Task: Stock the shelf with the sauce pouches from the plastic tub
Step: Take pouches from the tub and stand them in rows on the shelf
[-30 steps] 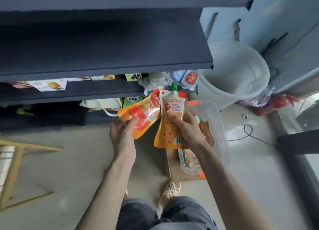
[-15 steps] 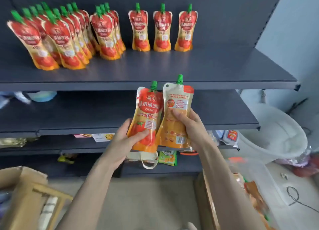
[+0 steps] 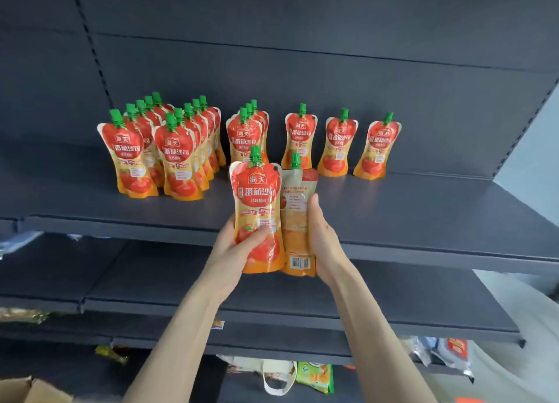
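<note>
Gripping red-orange, green-capped foil sauce pouch label-out: left hand | right hand curled round matching pouch, barcode out | both were at front lip of dark grey metal shelf | advice: flip second, seat bases flat before single-pouch rows.

Soft, even daylight from 3 o'clock leaves a pale sheen on the dark shelf and glare on a pouch; edges bow, with blur at 5 o'clock.
</note>
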Available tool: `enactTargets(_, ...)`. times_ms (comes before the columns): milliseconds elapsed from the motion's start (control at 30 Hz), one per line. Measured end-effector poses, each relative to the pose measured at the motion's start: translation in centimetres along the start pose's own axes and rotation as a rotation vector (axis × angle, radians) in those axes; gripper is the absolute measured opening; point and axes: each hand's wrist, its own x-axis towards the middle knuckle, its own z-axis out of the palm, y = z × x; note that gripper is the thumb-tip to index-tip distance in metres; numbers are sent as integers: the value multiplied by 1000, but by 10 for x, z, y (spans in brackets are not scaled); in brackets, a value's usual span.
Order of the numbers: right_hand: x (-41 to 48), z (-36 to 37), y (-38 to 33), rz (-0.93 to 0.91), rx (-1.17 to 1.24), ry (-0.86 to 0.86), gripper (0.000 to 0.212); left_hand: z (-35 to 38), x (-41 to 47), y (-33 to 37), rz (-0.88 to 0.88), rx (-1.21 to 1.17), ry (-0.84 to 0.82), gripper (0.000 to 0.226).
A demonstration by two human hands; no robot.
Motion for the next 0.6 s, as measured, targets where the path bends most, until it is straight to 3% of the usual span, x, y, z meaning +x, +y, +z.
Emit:
enactTargets(100,33,2,-9,-16,127,-138,47,-8,32,4,22,-20,-4,45)
enactTargets(200,67,3,-16,-22,50,-182,47,-15,62,8,20,7,-7,52)
enactTargets(300,101,4,-21,-78,-23,-97,57,-23,91,11,55,1,18,46)
enactTargets(433,141,0,-22,-207,-99,54,41,-37,122,9,113,1,63,45)
enactTargets(600,172,-1,-22,-323,-162,185,40,-53,154,10,170,129,107,37)
